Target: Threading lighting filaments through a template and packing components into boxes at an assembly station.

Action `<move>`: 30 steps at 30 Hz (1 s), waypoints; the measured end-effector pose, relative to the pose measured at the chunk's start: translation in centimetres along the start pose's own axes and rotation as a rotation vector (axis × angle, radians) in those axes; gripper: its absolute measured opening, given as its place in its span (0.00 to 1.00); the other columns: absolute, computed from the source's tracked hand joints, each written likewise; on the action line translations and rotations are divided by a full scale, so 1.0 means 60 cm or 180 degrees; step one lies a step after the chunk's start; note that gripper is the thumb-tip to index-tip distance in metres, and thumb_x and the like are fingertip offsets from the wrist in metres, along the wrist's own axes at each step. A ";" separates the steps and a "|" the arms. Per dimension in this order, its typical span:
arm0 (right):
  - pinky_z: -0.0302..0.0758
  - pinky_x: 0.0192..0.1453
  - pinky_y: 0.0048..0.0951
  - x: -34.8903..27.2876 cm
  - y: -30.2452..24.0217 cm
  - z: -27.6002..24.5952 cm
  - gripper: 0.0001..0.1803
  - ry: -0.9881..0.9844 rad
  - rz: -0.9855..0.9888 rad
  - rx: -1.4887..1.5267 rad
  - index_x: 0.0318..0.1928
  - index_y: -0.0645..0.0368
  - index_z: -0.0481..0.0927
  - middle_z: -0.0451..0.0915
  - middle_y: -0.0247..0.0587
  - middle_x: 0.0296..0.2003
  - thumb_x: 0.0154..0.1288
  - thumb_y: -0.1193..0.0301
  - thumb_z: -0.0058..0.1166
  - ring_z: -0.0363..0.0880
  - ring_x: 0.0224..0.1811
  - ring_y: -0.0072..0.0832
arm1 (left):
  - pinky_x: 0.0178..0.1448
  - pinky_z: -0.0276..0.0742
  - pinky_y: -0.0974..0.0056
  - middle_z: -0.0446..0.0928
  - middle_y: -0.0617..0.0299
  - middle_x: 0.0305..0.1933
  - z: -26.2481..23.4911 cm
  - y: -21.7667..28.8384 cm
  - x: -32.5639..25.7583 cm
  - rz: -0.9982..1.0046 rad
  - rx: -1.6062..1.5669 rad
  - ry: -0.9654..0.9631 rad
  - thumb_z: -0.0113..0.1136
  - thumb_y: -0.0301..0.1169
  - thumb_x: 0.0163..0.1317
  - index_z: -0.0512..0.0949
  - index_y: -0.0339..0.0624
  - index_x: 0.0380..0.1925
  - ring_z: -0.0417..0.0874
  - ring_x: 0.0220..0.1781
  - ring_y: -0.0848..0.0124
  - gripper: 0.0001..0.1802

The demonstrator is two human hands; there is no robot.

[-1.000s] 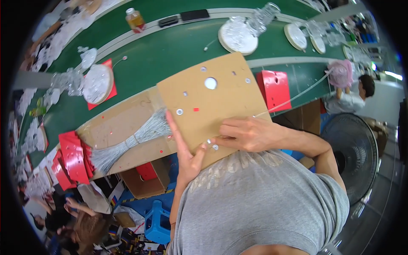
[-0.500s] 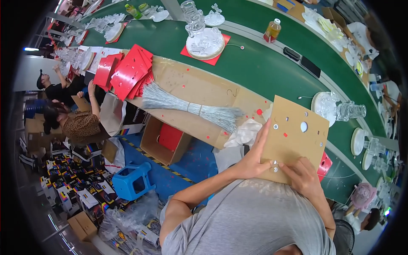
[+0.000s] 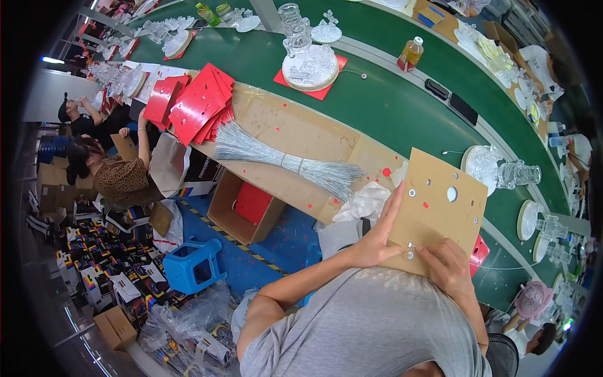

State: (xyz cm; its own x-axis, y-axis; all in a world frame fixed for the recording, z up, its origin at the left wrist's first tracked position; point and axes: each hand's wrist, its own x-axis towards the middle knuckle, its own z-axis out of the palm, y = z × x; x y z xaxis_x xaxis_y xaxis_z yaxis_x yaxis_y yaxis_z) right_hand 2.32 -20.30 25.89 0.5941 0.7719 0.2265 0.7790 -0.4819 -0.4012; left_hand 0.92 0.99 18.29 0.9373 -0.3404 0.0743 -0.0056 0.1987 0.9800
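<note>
A tan cardboard panel (image 3: 436, 217) with punched holes, including a large round one, leans up in front of my chest. My left hand (image 3: 377, 244) grips its lower left side, thumb on the face and fingers along the edge. My right hand (image 3: 447, 265) is closed in a pinch at the lower part, beside a small slot with a shiny bit in it. Whatever those fingertips hold is too small to make out. Left of the panel, a bundle of thin silvery wire ties (image 3: 292, 162), bound at its middle, lies on a cardboard sheet (image 3: 295, 125).
Red perforated sheets (image 3: 201, 103) are piled left of the wires. On the green table (image 3: 383, 94) stand clear ornaments on round white bases (image 3: 311, 66) and a drink bottle (image 3: 410, 54). A blue stool (image 3: 193, 267) and an open carton (image 3: 245, 210) occupy the floor; co-workers sit at left.
My right fingertips have drawn slightly back from the small slot. The left hand keeps its grip on the panel. The whole view has shifted a little.
</note>
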 end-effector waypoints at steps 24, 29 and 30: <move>0.77 0.31 0.31 -0.004 -0.002 0.030 0.20 0.0250 -0.0115 0.0128 0.40 0.64 0.86 0.77 0.37 0.32 0.40 0.83 0.61 0.77 0.30 0.30 | 0.78 0.44 0.46 0.47 0.47 0.78 -0.010 0.033 -0.023 0.0401 0.1570 0.0439 0.68 0.28 0.50 0.77 0.42 0.50 0.42 0.81 0.51 0.24; 0.77 0.31 0.31 -0.011 -0.010 0.036 0.19 0.0570 0.0095 0.0165 0.39 0.62 0.86 0.76 0.38 0.31 0.41 0.84 0.62 0.77 0.31 0.32 | 0.74 0.57 0.46 0.75 0.54 0.63 -0.012 0.031 -0.020 0.0746 0.1447 0.0362 0.73 0.26 0.49 0.83 0.40 0.23 0.62 0.76 0.55 0.06; 0.77 0.31 0.31 -0.013 -0.009 0.037 0.19 0.0577 0.0099 0.0158 0.39 0.62 0.86 0.76 0.38 0.31 0.41 0.84 0.62 0.77 0.31 0.32 | 0.72 0.59 0.47 0.79 0.56 0.56 -0.011 0.029 -0.018 0.0792 0.1292 0.0479 0.73 0.25 0.49 0.82 0.40 0.23 0.68 0.72 0.56 0.06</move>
State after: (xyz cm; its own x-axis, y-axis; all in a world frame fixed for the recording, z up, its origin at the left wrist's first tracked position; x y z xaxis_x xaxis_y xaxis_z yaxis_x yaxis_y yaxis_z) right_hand 1.01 -19.73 23.94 0.6475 0.6674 0.3677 0.7516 -0.4797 -0.4528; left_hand 0.10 2.30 19.79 0.9301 -0.1856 0.3170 -0.3426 -0.1269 0.9309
